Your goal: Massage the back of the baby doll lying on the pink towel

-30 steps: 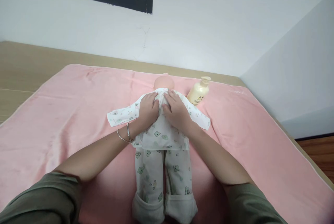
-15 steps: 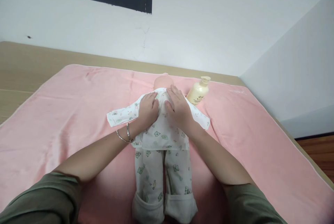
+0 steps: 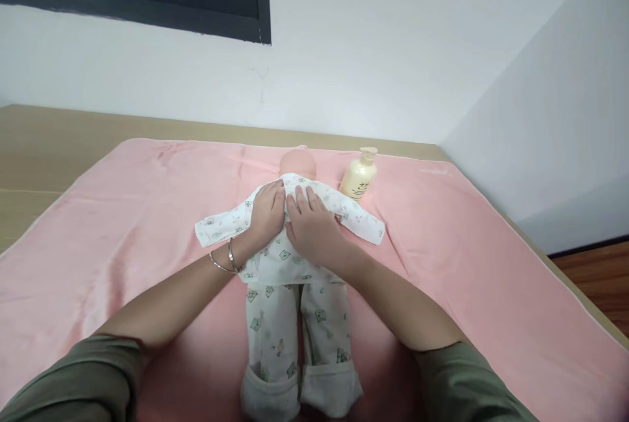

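Observation:
A doll in a white printed top (image 3: 287, 265) and matching trousers (image 3: 322, 320) lies on a pink blanket (image 3: 162, 225), its bald head (image 3: 297, 164) away from me. The back of the head shows, with no face in view. My left hand (image 3: 268, 212) rests flat on the left part of the upper top, holding nothing. Beside it, my right hand (image 3: 314, 229) lies on the middle of the top with its fingers spread, also holding nothing. Both sleeves of the top stretch outward.
A pale yellow pump bottle (image 3: 359, 176) stands on the blanket to the right of the head. Behind the wooden surface (image 3: 63, 130) rises a white wall with a dark-framed window (image 3: 187, 6) at the upper left.
My right hand has moved down and left on the top, nearer my left hand, and its fingers have spread. The whole view has shifted slightly, showing more of the window.

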A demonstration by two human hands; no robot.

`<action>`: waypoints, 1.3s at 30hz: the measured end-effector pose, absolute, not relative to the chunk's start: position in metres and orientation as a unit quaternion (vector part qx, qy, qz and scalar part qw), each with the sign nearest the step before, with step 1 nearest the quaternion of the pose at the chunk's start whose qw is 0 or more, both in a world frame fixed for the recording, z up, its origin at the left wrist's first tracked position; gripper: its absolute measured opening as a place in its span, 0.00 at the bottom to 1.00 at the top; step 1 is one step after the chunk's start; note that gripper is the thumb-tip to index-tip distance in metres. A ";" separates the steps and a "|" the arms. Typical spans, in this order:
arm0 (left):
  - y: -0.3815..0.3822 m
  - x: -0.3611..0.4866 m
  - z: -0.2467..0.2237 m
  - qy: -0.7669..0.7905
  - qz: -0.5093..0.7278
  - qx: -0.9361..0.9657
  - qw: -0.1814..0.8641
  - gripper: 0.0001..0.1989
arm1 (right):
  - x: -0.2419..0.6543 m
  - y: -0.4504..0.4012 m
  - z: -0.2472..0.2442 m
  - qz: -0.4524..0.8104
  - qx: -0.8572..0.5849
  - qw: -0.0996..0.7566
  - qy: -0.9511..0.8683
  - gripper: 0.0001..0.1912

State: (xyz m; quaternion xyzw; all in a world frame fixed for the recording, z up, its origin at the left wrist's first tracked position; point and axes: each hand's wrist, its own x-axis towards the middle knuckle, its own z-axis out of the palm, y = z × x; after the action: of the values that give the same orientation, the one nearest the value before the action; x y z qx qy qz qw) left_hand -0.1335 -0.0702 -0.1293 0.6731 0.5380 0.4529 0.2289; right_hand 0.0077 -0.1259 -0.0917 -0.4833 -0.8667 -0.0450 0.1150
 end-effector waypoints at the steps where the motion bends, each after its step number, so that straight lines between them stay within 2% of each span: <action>1: -0.071 -0.134 -0.128 0.538 0.464 0.662 0.239 0.26 | 0.009 -0.132 -0.086 -0.032 -0.471 0.098 -0.876 0.31; 6: -0.071 -0.135 -0.110 0.567 0.506 0.554 0.339 0.32 | 0.041 -0.142 -0.038 0.107 -0.339 0.015 -0.935 0.28; 9: -0.066 -0.126 -0.088 0.534 0.541 0.520 0.390 0.25 | 0.070 -0.137 -0.003 0.176 -0.341 0.022 -0.923 0.28; 11: -0.061 -0.113 -0.071 0.484 0.572 0.498 0.437 0.19 | 0.089 -0.130 0.014 0.194 -0.401 0.070 -0.893 0.29; 13: -0.055 -0.095 -0.054 0.428 0.580 0.444 0.533 0.20 | 0.106 -0.120 0.022 0.173 -0.475 0.148 -0.850 0.29; 16: -0.043 -0.067 -0.030 0.386 0.512 0.344 0.686 0.29 | 0.126 -0.100 0.018 0.108 -0.563 0.245 -0.782 0.29; 19: -0.029 -0.046 -0.008 0.361 0.451 0.287 0.764 0.36 | 0.135 -0.079 0.004 0.080 -0.597 0.275 -0.749 0.32; 23: -0.015 -0.028 0.011 0.309 0.459 0.243 0.797 0.40 | 0.129 -0.055 -0.015 0.060 -0.600 0.273 -0.749 0.35; 31: -0.009 -0.013 0.010 0.270 0.457 0.152 0.834 0.39 | 0.113 -0.046 -0.033 -0.073 -0.608 0.215 -0.761 0.31; 39: -0.054 -0.055 0.009 0.274 0.451 0.167 0.833 0.35 | 0.102 -0.042 -0.046 -0.111 -0.642 0.264 -0.711 0.29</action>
State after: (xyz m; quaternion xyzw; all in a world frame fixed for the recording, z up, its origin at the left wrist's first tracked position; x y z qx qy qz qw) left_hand -0.0546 -0.0535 0.0086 0.1670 0.2743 0.4512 0.8326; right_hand 0.1024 -0.0419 -0.0459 -0.6418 -0.7112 -0.1113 0.2645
